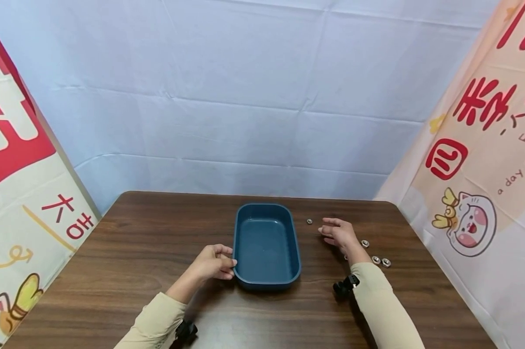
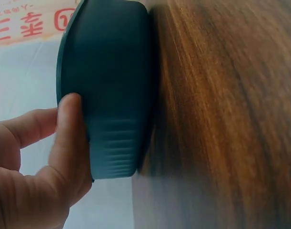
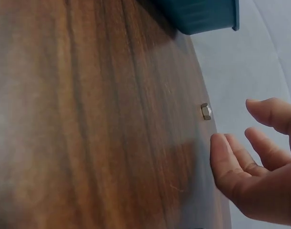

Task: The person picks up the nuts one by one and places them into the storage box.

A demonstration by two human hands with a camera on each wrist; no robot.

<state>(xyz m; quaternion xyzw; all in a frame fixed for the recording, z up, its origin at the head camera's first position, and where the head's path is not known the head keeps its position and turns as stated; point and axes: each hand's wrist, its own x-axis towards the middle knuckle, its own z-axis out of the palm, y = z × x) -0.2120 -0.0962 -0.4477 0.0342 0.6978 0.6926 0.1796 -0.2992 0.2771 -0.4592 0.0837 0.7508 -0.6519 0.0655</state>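
Note:
A dark blue rectangular box (image 1: 266,245) with rounded corners stands on the table, its inside bare. My left hand (image 1: 212,262) pinches the near left part of its rim. In the left wrist view, one finger (image 2: 69,124) lies against the outer wall of the box (image 2: 112,71) while another reaches the rim. To the right of the box, my right hand (image 1: 338,234) hovers above the table with fingers apart and nothing held. A small metal hex nut (image 1: 309,221) lies between it and the box; the right wrist view shows a nut (image 3: 205,111) beyond the fingertips.
More metal nuts (image 1: 386,262) lie right of the right wrist, one partly hidden beneath it. The brown wooden table (image 1: 157,228) ends at a pale cloth backdrop (image 1: 245,121). Printed cloths hang on both sides.

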